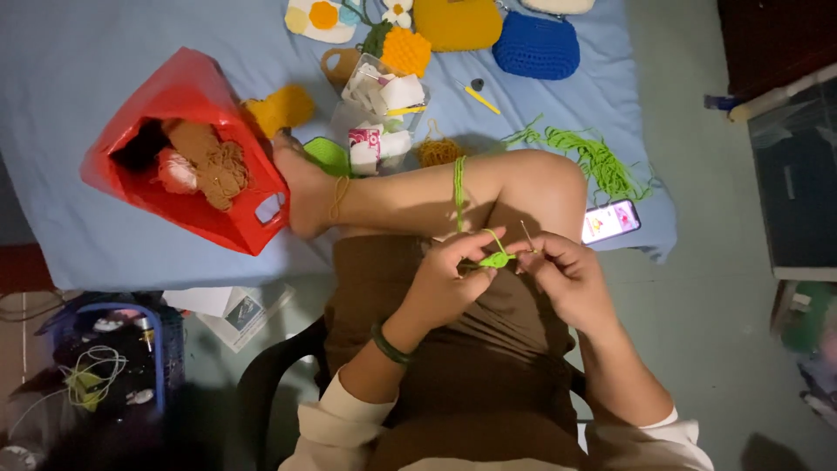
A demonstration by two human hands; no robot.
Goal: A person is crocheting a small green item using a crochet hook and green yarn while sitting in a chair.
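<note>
Centre frame, over our lap, left hand (449, 275) pinches the small green crochet piece (495, 260) while right hand (562, 275) grips the hook (527, 235); piece looks soft, light, floppy, so we hold it near the working loop.

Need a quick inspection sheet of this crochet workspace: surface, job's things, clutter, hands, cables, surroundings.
Surface: blue sheet, lower leg resting across it.
Job's things: small green crochet piece between both hands; green yarn runs over the leg to a loose pile.
Clutter: red bag of yarn, finished crochet pieces, phone.
Hands: left hand pinches the piece; right hand holds a thin hook.
Cables: tangle in blue basket.
Surroundings: dim floor, dark chair.
</note>
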